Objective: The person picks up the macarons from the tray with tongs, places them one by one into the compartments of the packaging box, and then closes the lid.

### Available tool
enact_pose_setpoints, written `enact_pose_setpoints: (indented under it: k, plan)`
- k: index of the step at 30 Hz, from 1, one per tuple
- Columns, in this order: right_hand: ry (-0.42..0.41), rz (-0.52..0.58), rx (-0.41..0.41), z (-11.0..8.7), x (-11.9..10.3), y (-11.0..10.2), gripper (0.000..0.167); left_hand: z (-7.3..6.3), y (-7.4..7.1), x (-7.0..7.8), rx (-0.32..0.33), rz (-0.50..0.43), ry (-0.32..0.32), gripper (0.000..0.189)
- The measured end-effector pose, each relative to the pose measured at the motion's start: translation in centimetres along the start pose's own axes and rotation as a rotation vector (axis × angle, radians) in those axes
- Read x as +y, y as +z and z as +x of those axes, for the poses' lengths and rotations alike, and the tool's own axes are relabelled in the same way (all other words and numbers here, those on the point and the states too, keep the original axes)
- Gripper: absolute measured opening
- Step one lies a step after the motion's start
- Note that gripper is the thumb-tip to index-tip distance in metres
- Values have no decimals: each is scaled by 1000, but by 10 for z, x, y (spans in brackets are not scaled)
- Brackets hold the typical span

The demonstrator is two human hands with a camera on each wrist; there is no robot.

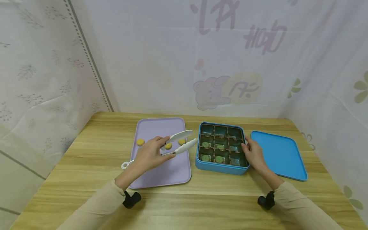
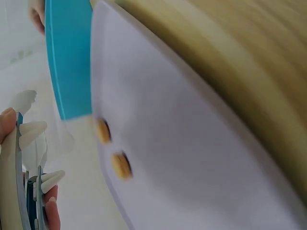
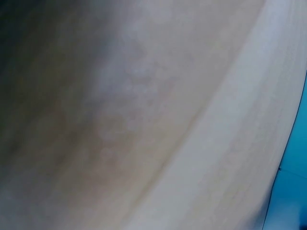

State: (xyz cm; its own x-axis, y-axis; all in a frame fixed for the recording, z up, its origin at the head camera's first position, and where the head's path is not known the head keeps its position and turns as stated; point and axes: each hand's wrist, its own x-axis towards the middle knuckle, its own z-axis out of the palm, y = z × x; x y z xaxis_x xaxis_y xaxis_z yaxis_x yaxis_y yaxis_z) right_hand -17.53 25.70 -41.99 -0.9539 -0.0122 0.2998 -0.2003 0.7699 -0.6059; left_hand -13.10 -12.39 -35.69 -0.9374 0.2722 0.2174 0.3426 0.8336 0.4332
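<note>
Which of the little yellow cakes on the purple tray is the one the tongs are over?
Find the lilac tray left of the blue tin on the wooden table. Three yellow cakes lie across its far half. The left hand holds white tongs open above the middle cake, which lies slightly nearer the person than the other two.

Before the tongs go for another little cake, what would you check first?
1. Left hand grips the tongs: ok.
2. Tongs tips apart and empty: ok.
3. Yellow cakes left on the purple tray: ok, three.
4. Right hand steadies the blue tin: ok.
5. Empty compartments in the tin: ok, several.
6. Lid off, lying to the side: ok.
</note>
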Motion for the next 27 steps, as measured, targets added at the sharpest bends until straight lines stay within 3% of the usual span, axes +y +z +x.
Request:
enact_pose_setpoints:
  k: [8, 16, 21, 27]
  plan:
    - [9, 7, -29, 0, -2, -2, 41, -33, -20, -40, 41, 22, -39, 66]
    - [8, 8, -22, -1, -2, -2, 40, -61, -41, -73, 13, 50, -158, 70]
    - [8, 14, -22, -2, -3, -3, 41, -70, -47, -88, 40, 102, -192, 69]
    - [5, 8, -18, -2, -3, -2, 40, -74, -51, -95, 49, 203, -234, 72]
